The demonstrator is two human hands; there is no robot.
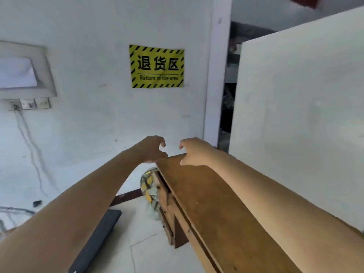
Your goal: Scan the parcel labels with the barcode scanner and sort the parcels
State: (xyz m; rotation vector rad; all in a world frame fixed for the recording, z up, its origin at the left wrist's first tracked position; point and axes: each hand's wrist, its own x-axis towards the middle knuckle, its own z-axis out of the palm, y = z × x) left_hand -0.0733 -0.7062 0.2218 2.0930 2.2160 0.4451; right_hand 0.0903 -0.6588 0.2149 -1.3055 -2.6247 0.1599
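Note:
Both my arms reach forward toward a white wall. My left hand [152,149] hovers just past the far left corner of a wooden desk [212,205], fingers curled and apart, holding nothing. My right hand [194,151] is over the desk's far end, also empty with fingers spread. A yellow and black sign [157,66] on the wall reads "Return of the area". No parcel and no barcode scanner shows in view.
A crumpled clear plastic bag [149,189] with yellow inside lies on the floor beside the desk's far end. A dark flat board [96,239] lies on the tiled floor at left. A white panel [295,107] stands at right; wall sockets [34,103] and cables at left.

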